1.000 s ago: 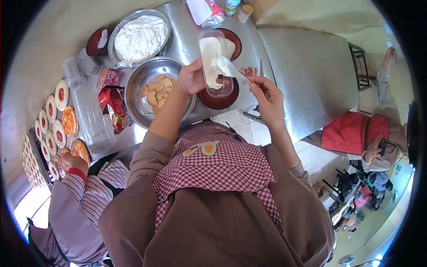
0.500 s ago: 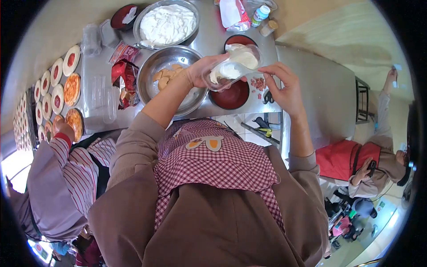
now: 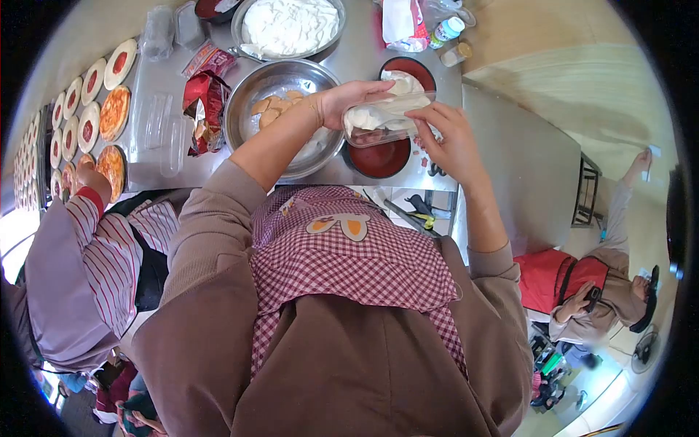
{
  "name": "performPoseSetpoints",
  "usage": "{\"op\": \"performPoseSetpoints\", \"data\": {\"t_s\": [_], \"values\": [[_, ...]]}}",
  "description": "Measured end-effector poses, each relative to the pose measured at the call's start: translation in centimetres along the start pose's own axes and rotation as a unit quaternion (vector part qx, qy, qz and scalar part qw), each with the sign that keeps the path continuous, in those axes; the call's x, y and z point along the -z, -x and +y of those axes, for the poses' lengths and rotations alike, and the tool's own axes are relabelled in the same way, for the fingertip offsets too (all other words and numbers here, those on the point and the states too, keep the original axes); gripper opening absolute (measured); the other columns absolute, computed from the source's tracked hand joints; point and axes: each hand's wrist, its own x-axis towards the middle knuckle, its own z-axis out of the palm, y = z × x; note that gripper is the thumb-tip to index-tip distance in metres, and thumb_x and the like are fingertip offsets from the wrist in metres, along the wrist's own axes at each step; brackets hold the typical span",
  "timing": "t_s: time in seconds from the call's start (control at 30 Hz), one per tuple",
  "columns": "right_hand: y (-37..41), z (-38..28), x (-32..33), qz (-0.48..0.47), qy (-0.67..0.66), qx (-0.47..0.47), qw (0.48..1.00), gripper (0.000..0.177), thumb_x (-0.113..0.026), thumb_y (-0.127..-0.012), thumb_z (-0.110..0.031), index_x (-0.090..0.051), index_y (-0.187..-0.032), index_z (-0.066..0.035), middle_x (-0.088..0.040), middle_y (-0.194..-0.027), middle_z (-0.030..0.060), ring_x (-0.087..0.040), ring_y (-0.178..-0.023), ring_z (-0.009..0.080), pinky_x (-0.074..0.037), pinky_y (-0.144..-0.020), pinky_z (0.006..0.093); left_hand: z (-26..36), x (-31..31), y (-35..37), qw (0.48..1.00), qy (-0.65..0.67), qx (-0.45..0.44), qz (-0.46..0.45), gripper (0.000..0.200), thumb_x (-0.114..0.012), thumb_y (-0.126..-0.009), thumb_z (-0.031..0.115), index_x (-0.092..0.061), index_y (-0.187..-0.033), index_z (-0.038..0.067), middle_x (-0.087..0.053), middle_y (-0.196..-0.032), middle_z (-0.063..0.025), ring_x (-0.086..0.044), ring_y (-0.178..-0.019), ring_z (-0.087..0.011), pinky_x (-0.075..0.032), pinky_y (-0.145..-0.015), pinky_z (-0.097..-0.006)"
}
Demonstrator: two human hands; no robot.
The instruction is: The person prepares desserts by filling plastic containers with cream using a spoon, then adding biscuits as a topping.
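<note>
My left hand (image 3: 351, 96) grips the left end of a clear plastic container (image 3: 384, 116) holding white cream. The container lies almost flat on its side above a red bowl (image 3: 380, 159). My right hand (image 3: 450, 137) closes over its right end. No spoon shows in either hand. Just left of my left wrist stands a steel bowl (image 3: 247, 130) with several round biscuits (image 3: 271, 108) in it. A second red bowl (image 3: 408, 69) with white cream sits behind the container.
A big steel bowl of white cream (image 3: 290, 25) stands at the back, with a red snack packet (image 3: 204, 102) and clear lids to its left. Rows of small sauced rounds (image 3: 87, 109) fill the far left, where a co-worker's striped sleeve (image 3: 109, 240) reaches. Another person sits at right (image 3: 582, 291).
The container went from upright, with a white spoon scooping in my right hand, to tipped flat over the red bowl. My right hand moved onto its end. The view shifted right.
</note>
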Motion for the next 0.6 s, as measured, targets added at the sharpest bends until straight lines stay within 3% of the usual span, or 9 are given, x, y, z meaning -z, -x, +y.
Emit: {"op": "performPoseSetpoints", "data": {"t_s": [0.23, 0.3, 0.43, 0.5, 0.6], "values": [[0.0, -0.1, 0.4, -0.035, 0.022, 0.007, 0.999, 0.018, -0.06, -0.078, -0.006, -0.065, -0.094, -0.013, -0.057, -0.079, 0.0018, -0.055, -0.075, 0.0201, -0.033, -0.069, 0.0334, 0.1, 0.1, 0.3, 0.999, -0.019, 0.019, -0.029, 0.058, -0.042, -0.093, 0.051, -0.045, -0.13, 0.007, -0.06, -0.116, -0.0073, -0.063, -0.088, -0.015, -0.053, -0.073, -0.0312], [0.1, 0.1, 0.8, -0.012, 0.036, 0.037, 0.999, 0.017, -0.061, -0.078, -0.006, -0.065, -0.093, -0.014, -0.056, -0.078, 0.0015, -0.055, -0.075, 0.0193, -0.033, -0.069, 0.0336, 0.0, -0.7, 0.5, 1.0, 0.006, 0.017, 0.022, 0.059, -0.042, -0.092, 0.052, -0.045, -0.13, 0.007, -0.06, -0.115, -0.0073, -0.063, -0.088, -0.0145, -0.054, -0.073, -0.0325], [0.3, 0.2, 0.5, 0.015, 0.028, 0.028, 0.999, 0.018, -0.062, -0.077, -0.005, -0.065, -0.093, -0.014, -0.056, -0.078, 0.001, -0.055, -0.075, 0.0188, -0.033, -0.069, 0.0334, -0.1, 0.0, 0.3, 0.999, -0.009, 0.023, 0.03, 0.06, -0.043, -0.092, 0.053, -0.046, -0.13, 0.007, -0.061, -0.114, -0.0073, -0.063, -0.088, -0.0149, -0.054, -0.074, -0.0329], [0.1, 0.5, -0.3, 0.048, 0.026, 0.053, 0.997, 0.02, -0.063, -0.076, -0.005, -0.066, -0.093, -0.014, -0.056, -0.078, 0.0007, -0.056, -0.076, 0.0188, -0.034, -0.07, 0.0332, 0.1, 0.1, 0.2, 0.997, -0.067, 0.039, 0.002, 0.06, -0.044, -0.091, 0.054, -0.046, -0.13, 0.008, -0.061, -0.113, -0.0078, -0.063, -0.09, -0.0158, -0.054, -0.075, -0.0323], [-0.1, 0.1, -0.4, 0.016, 0.027, 0.042, 0.999, 0.021, -0.064, -0.074, -0.004, -0.066, -0.093, -0.014, -0.057, -0.079, 0.0009, -0.056, -0.077, 0.0192, -0.034, -0.07, 0.0329, 0.0, 0.7, -0.8, 0.997, -0.044, 0.058, -0.034, 0.06, -0.044, -0.091, 0.054, -0.047, -0.129, 0.008, -0.061, -0.113, -0.0084, -0.064, -0.089, -0.0155, -0.055, -0.072, -0.0311]]}}
